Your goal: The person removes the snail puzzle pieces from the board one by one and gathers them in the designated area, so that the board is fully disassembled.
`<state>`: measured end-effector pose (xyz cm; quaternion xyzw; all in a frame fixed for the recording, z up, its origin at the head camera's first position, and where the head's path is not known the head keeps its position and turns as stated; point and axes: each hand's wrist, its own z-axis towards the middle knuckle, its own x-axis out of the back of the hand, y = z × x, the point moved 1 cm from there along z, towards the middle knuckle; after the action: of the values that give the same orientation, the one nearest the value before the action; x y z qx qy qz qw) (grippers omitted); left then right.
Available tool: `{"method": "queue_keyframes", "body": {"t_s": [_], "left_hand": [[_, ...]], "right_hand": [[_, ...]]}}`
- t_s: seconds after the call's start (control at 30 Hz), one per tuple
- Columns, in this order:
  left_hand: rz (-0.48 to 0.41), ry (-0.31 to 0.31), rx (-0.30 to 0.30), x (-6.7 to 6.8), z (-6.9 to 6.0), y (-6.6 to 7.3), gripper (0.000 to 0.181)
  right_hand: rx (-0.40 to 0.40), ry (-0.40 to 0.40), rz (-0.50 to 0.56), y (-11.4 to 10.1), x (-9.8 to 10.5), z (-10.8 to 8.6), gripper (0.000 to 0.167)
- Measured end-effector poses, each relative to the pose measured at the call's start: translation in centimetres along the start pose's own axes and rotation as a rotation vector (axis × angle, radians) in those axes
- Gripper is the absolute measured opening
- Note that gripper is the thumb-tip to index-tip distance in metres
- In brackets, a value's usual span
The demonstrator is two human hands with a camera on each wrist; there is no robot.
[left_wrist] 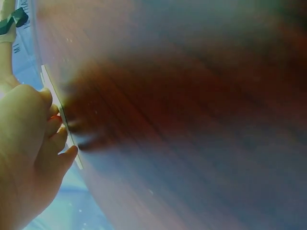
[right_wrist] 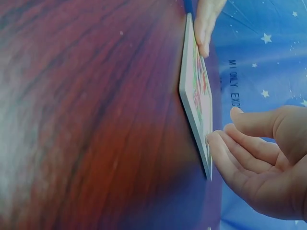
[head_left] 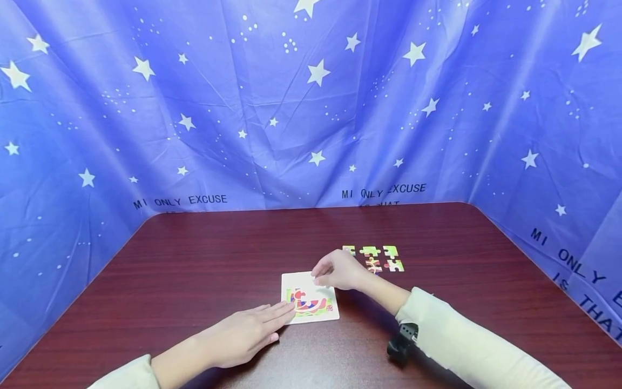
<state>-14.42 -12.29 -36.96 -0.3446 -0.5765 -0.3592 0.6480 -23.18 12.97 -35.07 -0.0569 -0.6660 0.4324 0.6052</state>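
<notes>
A white square puzzle tray point(head_left: 286, 281) lies on the table, its lower part filled with red, blue and green picture pieces. My left hand point(head_left: 241, 336) is stretched out flat, its fingertips resting on the tray's lower left edge. Over the tray's upper right part is my right hand point(head_left: 342, 271). In the right wrist view, the right hand point(right_wrist: 268, 163) has loosely bent fingers, with a fingertip touching the tray point(right_wrist: 196, 112) and the thumb apart from it. No piece shows between them. The left wrist view has the left hand point(left_wrist: 33, 143) at the tray's edge point(left_wrist: 72, 139).
Several loose puzzle pieces, among them a green one point(head_left: 371, 251) and a corner one point(head_left: 390, 251), lie behind and right of the right hand, which partly hides some. The dark red wooden table point(head_left: 194, 259) ends at a blue curtain point(head_left: 272, 140) with stars.
</notes>
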Motion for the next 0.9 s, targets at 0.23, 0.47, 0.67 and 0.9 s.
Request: {"method": "queue_keyframes", "body": {"t_s": [0.23, 0.47, 0.67, 0.9], "left_hand": [[-0.009, -0.013, -0.003, 0.2, 0.4, -0.1, 0.043], [0.002, -0.01, -0.014, 0.2, 0.4, -0.3, 0.042], [0.008, 0.002, -0.03, 0.2, 0.4, -0.4, 0.042], [-0.004, -0.009, -0.023, 0.2, 0.5, -0.3, 0.042]], "right_hand": [[0.048, -0.031, -0.039, -0.8, -1.2, 0.4, 0.012], [0.026, -0.075, 0.001, -1.7, -2.3, 0.6, 0.012], [0.032, -0.068, 0.019, -2.0, -2.7, 0.8, 0.01], [-0.024, -0.029, 0.033, -2.0, -3.0, 1.0, 0.006]]}}
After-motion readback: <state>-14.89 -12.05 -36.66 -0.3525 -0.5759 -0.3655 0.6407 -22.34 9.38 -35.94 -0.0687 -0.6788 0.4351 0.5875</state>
